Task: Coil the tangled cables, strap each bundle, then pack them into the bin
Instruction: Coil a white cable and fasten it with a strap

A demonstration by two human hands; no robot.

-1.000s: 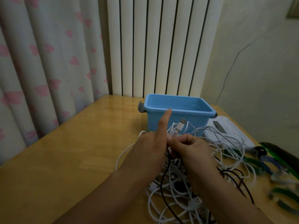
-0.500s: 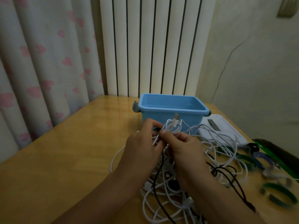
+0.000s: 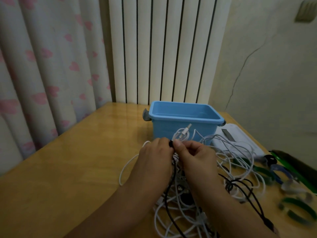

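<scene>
Cables (image 3: 185, 200), light and limp, are pinched by left hand (image 3: 155, 157) and right hand (image 3: 195, 156); plug ends are judged the best hold.

Light: dim, warm, soft.
Glare: pale sheen on the table (image 3: 120, 114) near the radiator (image 3: 164, 48).
Shadows: weak, diffuse.
Blur: straps (image 3: 298, 208) at right edge smeared, out of focus.
Distortion: curtain (image 3: 42, 66) folds bent at left edge.
</scene>
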